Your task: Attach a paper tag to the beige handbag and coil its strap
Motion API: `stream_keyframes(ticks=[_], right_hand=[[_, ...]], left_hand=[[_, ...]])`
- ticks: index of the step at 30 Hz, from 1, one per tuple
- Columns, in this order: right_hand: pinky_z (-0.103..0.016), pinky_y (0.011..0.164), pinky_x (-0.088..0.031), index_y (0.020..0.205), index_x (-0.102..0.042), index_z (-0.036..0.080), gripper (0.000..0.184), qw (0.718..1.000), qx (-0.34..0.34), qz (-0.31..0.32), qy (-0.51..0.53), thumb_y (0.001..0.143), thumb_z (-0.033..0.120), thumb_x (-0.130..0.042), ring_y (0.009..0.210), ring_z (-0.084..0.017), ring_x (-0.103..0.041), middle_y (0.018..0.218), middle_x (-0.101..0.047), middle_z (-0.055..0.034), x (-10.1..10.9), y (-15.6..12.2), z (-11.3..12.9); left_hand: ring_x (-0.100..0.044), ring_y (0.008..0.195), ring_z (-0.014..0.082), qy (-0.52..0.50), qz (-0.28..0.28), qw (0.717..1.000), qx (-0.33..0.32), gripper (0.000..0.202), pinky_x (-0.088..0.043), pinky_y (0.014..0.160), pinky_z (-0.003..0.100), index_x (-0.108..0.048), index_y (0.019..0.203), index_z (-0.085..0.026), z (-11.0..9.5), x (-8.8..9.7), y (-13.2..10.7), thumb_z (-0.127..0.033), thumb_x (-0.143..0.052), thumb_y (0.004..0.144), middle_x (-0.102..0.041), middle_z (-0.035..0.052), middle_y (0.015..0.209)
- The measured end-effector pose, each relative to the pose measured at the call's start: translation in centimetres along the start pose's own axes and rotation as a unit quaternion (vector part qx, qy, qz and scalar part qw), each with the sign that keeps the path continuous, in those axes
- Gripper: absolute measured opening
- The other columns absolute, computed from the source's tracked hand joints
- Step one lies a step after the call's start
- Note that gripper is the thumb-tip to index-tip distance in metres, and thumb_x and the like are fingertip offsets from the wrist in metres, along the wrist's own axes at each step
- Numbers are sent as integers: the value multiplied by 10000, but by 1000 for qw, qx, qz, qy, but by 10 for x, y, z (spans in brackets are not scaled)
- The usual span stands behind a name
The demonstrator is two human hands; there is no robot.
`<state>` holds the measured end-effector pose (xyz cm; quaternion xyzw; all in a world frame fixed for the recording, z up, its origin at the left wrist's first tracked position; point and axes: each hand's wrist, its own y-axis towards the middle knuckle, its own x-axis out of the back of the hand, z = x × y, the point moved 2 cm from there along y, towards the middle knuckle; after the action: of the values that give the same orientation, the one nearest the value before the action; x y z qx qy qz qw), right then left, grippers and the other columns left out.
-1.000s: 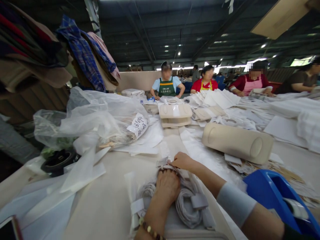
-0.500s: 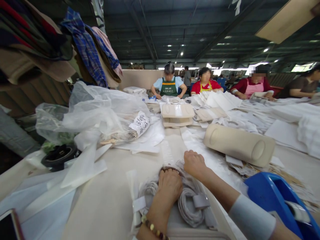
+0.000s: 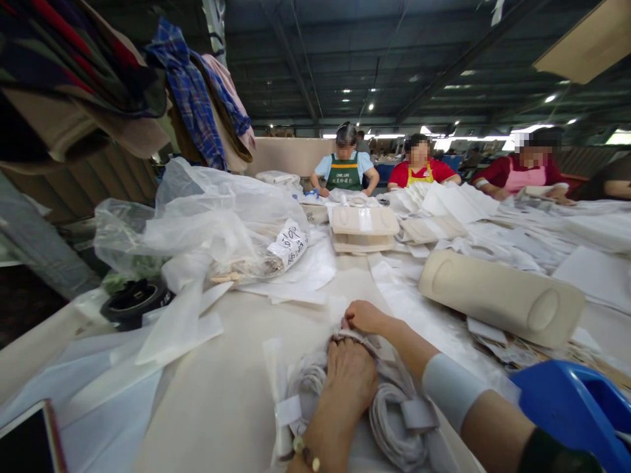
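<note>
A beige bag lies open in front of me, with coiled straps (image 3: 397, 427) inside it, banded by white wrap. My left hand (image 3: 351, 373), with a beaded bracelet at the wrist, reaches over the coils. Its fingers are curled over the bag's far edge (image 3: 362, 338). Just beyond them, my right hand (image 3: 367, 316) is closed with bent fingertips close to that edge; whatever is pinched there is hidden. To the left of the bag stands a strip of white wrap (image 3: 279, 381).
A bulging clear plastic bag (image 3: 221, 217) sits back left beside a black pot (image 3: 135, 302). A phone (image 3: 34, 440) lies front left. Right are a beige flat bag (image 3: 497, 295) and a blue container (image 3: 566, 407). Co-workers (image 3: 345, 164) sit across the table.
My right hand has come left and inward to the bag's far edge, beside the left hand. The left hand keeps its hold. The view has turned slightly left.
</note>
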<state>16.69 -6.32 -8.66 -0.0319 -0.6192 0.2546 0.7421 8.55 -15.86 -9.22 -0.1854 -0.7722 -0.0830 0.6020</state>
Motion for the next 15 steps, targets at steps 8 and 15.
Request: stream_keyframes(ticks=[8,15], right_hand=[[-347,798,-496,930,-624,130,201,996,19,-8,82,882,305,-539,872,-152,-607,938,-645,-32,17,-38,-5],[-354,883,-401,1121,-601,181,317,989,-17,-137,46,836,173,-464,1022,-210,-582,1091,-641,-84,2,-93,15]], left_hand=[[-616,971,254,-49,-13,998,28,357,-481,851,347,-665,985,-123,4,3,6,-163,-342,838,-662,149,1047],[-658,883,224,-78,-18,997,18,308,-492,761,305,-697,898,-122,8,18,8,-149,-397,834,-708,139,932]])
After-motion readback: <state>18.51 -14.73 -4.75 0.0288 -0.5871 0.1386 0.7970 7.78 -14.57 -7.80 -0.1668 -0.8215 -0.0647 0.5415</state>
